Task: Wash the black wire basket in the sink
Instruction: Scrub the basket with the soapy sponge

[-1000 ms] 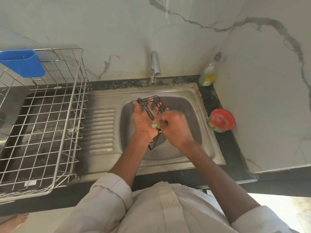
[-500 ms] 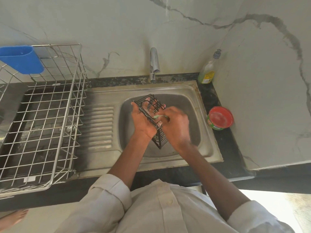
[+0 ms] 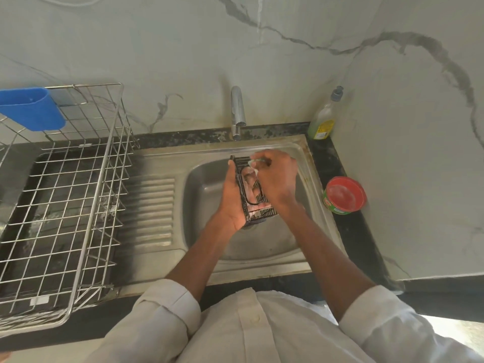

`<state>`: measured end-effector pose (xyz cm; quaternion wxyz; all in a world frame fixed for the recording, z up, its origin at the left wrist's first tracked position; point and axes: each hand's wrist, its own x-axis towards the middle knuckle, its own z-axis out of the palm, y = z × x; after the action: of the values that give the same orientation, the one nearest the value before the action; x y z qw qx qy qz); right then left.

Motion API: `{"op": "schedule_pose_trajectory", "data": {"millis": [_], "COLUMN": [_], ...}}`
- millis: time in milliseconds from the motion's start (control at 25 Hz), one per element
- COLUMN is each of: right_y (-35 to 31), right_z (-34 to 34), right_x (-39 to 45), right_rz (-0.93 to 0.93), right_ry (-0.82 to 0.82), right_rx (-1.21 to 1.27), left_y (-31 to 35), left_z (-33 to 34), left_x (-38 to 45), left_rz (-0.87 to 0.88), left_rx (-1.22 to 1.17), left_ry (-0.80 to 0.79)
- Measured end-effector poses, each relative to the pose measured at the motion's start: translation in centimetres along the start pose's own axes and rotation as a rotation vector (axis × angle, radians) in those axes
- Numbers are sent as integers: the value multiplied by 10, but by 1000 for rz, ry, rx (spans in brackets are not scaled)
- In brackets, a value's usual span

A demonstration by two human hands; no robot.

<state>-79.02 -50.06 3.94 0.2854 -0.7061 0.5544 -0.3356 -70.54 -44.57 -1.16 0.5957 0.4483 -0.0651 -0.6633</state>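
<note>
The small black wire basket [image 3: 258,205] is held over the bowl of the steel sink [image 3: 209,195], its long side pointing away from me. My left hand [image 3: 231,203] grips it from the left, fingers reaching inside. My right hand [image 3: 276,179] is on its right and far end, pinching a small pale green scrubber [image 3: 253,163] against the wires. Foam shows on the basket. The tap [image 3: 237,111] above runs no water that I can see.
A large steel wire dish rack [image 3: 78,195] with a blue plastic holder [image 3: 31,108] stands on the left counter. A green soap bottle [image 3: 323,119] is in the back right corner. A red-lidded tub [image 3: 344,195] sits right of the sink.
The basket has turned from a slant to lie lengthways away from me. My right hand moved with the scrubber from the basket's middle up to its far end.
</note>
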Motion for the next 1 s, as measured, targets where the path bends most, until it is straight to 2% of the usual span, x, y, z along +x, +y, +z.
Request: {"op": "schedule_pose_trajectory", "data": {"millis": [200, 280, 400, 440, 560, 640, 680, 880, 920, 1000], "right_y": [5, 15, 8, -1, -15, -9, -6, -17, -17, -13], "right_z": [-4, -10, -6, -1, 1, -10, -16, -5, -2, 2], "right_x": [-38, -45, -15, -8, -15, -29, -32, -16, -10, -4], "right_rz": [-226, -214, -36, -15, -31, -59, -68, -24, -37, -70], "right_ry": [-299, -253, -8, 6, -201, -366, -385, -85, -75, -182], "right_rx": [-96, -96, -29, 8, 24, -84, -130, 52, 49, -3], "left_y": [5, 5, -2, -5, -2, 6, 7, -2, -1, 1], "left_z": [-17, -17, -4, 0, 0, -6, -7, 6, 8, 9], "left_x": [9, 8, 4, 3, 3, 5, 4, 2, 1, 0], "left_rz": [-15, -26, -77, -77, -79, -70, -61, -30, -20, -20], "left_rx": [-134, -158, -16, 18, -33, -110, -139, -95, -83, -88], "left_ry": [-22, -34, -60, -45, 18, 0, -3, -53, -62, -70]}}
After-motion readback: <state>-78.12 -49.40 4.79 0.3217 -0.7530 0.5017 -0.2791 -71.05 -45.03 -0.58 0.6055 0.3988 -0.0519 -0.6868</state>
